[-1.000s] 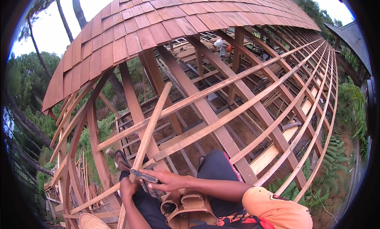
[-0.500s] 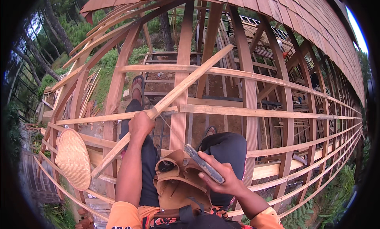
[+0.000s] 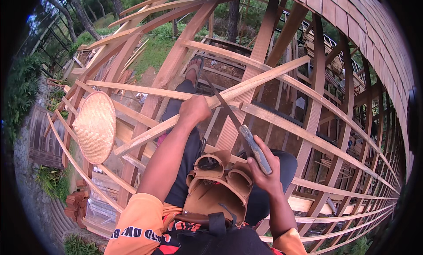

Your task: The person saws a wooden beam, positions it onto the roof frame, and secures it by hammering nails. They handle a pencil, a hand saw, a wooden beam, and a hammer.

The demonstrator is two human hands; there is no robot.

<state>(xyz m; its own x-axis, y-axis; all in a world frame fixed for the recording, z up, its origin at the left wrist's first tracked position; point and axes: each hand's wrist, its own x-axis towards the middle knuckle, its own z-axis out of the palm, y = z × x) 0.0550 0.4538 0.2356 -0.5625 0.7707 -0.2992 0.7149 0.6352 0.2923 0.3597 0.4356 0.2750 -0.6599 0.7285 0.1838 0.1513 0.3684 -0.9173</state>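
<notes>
The person's left hand [image 3: 195, 109] is closed in a fist around a pale brown squared wooden batten [image 3: 264, 80], which slants across the middle of the view from lower left to upper right. The right hand [image 3: 265, 167] wraps its fingers and thumb about the worn grey handle of a dark, narrow-bladed handsaw [image 3: 231, 114]. The blade crosses the batten just to the right of the left fist, its tip reaching past the far edge; whether the teeth touch the wood cannot be told. The batten's lower end lies just beside a straw-coloured, conical woven hat [image 3: 94, 127], while its upper end passes across a thin, light wooden roof strip [image 3: 335, 103]. Beneath it runs a broad, reddish-brown grooved rafter [image 3: 229, 129], with gaps on both sides showing the ground below. A dark-trousered knee [image 3: 284, 164] is just beside the right hand, and a tan leather tool pouch [image 3: 213, 200] sits between the forearms, bounding the room on the near side. Reddish-brown wooden shingles [image 3: 352, 26] edge the upper right, well apart from both hands.
</notes>
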